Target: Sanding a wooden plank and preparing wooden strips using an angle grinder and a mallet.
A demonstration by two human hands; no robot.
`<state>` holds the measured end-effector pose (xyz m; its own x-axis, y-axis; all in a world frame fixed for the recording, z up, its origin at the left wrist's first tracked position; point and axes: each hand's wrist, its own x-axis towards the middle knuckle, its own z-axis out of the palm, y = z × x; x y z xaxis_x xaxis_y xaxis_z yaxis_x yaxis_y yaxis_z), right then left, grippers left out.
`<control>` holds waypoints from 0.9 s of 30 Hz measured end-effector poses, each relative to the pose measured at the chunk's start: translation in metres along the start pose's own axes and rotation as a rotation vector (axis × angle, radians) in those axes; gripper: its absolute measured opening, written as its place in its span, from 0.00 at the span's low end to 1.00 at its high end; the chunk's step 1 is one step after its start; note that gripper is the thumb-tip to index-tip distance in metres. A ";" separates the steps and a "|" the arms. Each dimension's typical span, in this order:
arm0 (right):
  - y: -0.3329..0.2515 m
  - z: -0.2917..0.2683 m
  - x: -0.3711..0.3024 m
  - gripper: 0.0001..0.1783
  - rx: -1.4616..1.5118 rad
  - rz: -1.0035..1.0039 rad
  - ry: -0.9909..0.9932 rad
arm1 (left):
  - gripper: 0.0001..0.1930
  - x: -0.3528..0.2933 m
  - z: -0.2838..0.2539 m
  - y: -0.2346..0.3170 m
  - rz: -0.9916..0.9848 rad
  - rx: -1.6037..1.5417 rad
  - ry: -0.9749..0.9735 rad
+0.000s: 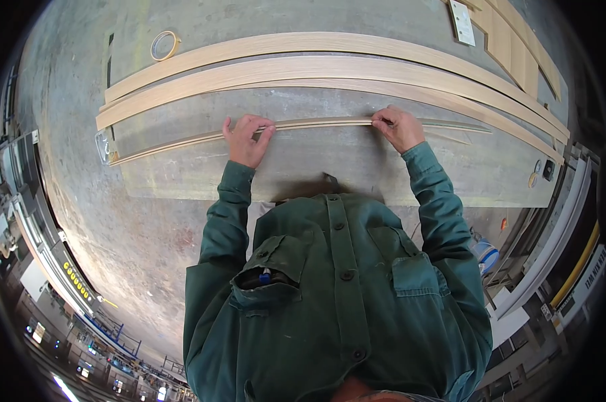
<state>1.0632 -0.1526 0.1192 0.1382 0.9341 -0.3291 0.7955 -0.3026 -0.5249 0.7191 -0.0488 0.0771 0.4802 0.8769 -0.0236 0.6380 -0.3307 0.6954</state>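
Thin wooden strips (323,123), lying close together, run from left to right across the grey worktable. My left hand (249,139) is closed on them left of the middle, with thumb and fingers pinching. Farther right, my right hand (400,128) grips the same strips between its thumb and fingertips. The strips' left end rests near a small clear bag or box (104,146). To the right of my right hand, more thin strip ends (460,126) lie on the tabletop. Just beyond my hands are long, wide wooden boards (303,69), laid side by side.
A roll of yellowish tape (164,45) lies at the back left of the worktable (316,167). Wooden panels (510,47) and a white plate with holes (462,23) are at the back right. A black small object (549,169) sits near the right edge. A blue-and-white bucket (485,254) stands below.
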 end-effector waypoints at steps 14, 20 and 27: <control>0.000 0.001 0.001 0.05 0.036 -0.016 0.025 | 0.05 0.000 0.000 -0.002 0.011 -0.002 -0.003; 0.001 0.001 0.003 0.06 0.025 0.008 0.002 | 0.05 0.000 0.000 0.000 0.013 0.004 0.002; -0.002 -0.001 0.006 0.06 0.031 0.044 -0.024 | 0.05 0.000 0.001 -0.002 0.004 0.015 0.002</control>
<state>1.0631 -0.1468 0.1189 0.1581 0.9149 -0.3714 0.7703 -0.3496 -0.5334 0.7183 -0.0488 0.0750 0.4820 0.8759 -0.0193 0.6446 -0.3396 0.6849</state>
